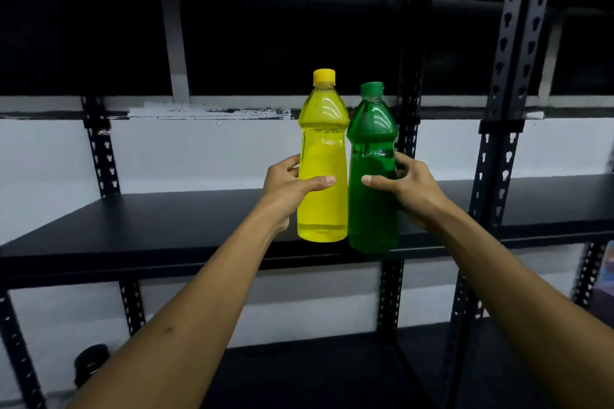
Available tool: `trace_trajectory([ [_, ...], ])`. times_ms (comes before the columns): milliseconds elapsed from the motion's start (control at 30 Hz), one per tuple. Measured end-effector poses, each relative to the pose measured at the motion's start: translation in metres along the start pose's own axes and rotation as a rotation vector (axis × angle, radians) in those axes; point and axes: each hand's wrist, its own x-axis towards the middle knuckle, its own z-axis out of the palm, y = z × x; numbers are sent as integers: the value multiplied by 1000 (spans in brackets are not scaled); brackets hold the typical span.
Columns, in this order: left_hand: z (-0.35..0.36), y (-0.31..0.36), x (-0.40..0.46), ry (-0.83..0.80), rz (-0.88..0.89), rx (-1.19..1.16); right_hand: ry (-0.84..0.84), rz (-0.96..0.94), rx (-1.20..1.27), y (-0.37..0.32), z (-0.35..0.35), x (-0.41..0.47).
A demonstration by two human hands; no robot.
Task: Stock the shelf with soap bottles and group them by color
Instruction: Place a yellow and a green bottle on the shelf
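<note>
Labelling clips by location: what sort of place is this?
Probably a storeroom or shop stockroom: black slotted-steel shelving with bare boards against a plain painted wall, and two capped soap bottles being shelved.

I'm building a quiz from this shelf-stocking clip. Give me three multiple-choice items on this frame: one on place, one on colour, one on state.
1. Which side of the green bottle is the yellow bottle on?
A. Left
B. Right
C. Behind it

2. What colour is the cap of the bottle in the left hand?
A. Green
B. Yellow
C. White

3. What is the right hand doing?
A. Hanging idle
B. Pressing flat on the shelf
C. Gripping the green bottle

Key: 1 A, the yellow bottle stands left of the green one. 2 B, that bottle has a yellow cap. 3 C, thumb and fingers wrap around the green bottle.
</note>
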Motion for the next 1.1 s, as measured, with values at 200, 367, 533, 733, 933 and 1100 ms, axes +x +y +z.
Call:
trace_trajectory([
  [200, 15, -31, 43, 38, -19, 1, -4, -8, -19, 16, -18, 45],
  [367, 26, -55, 65, 36, -39, -12, 15, 12, -17, 38, -30, 61],
  [533, 31, -70, 79, 5, -20, 6, 11, -15, -56, 52, -41, 69],
  [733, 33, -80, 78, 70, 27, 103, 130, -44, -99, 69, -36, 66],
  [933, 27, -92, 68, -31, -45, 121, 108, 148, -37, 107, -49, 39],
  [1100, 26, -106, 56, 11, -104, 187, 218, 114, -163, 108, -42, 32],
])
